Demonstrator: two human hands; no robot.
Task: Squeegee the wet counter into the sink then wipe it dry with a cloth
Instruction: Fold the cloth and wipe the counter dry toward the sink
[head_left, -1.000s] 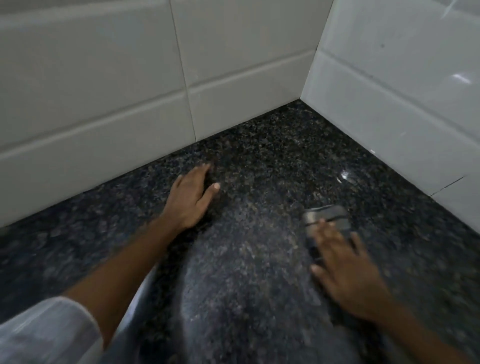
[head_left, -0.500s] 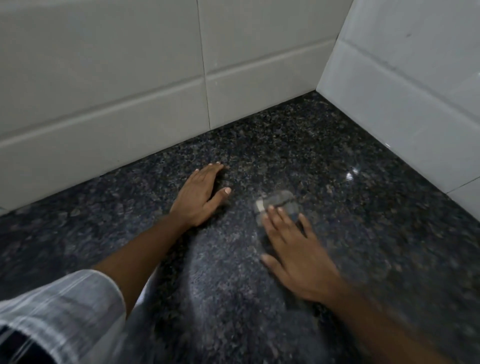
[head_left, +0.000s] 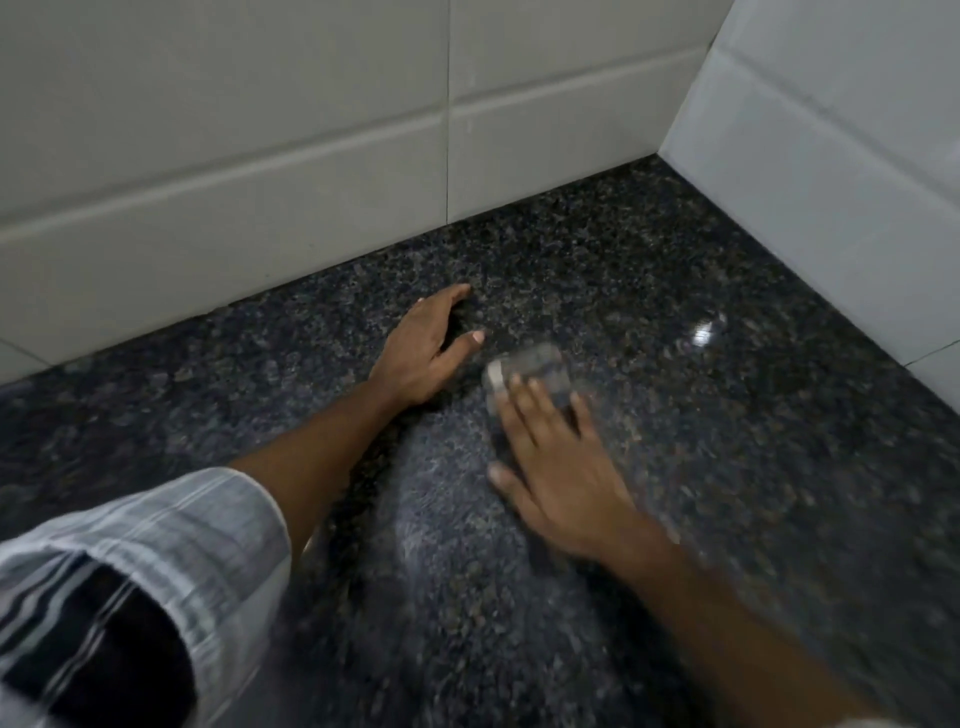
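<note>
Counter (head_left: 649, 291): dark speckled stone, running into a corner between two tiled walls. You see a bright glint on it near the right wall; whether the surface is wet cannot be told.
Left hand (head_left: 421, 348): your left hand lies flat on the counter, fingers straight and together, thumb spread toward the right. It grasps nothing.
Right hand (head_left: 561, 462): your right hand lies palm down with its fingers extended over the cloth, pressing it onto the counter. The hand is motion-blurred, so the exact lie of each finger is unclear.
Cloth (head_left: 530, 366): a small grey folded piece on the counter, just right of the left thumb and apart from it. Only its far end shows beyond your fingertips; the rest is hidden under the hand. Blur makes its edges and texture hard to read.
Sleeve (head_left: 171, 540): pale striped, rolled on the left forearm, cut off by the lower left frame edge.
Tiled walls (head_left: 311, 130): pale tiles behind and to the right; their upper parts are cut off.
Right forearm (head_left: 727, 623): blurred, leaves the frame at the bottom.
</note>
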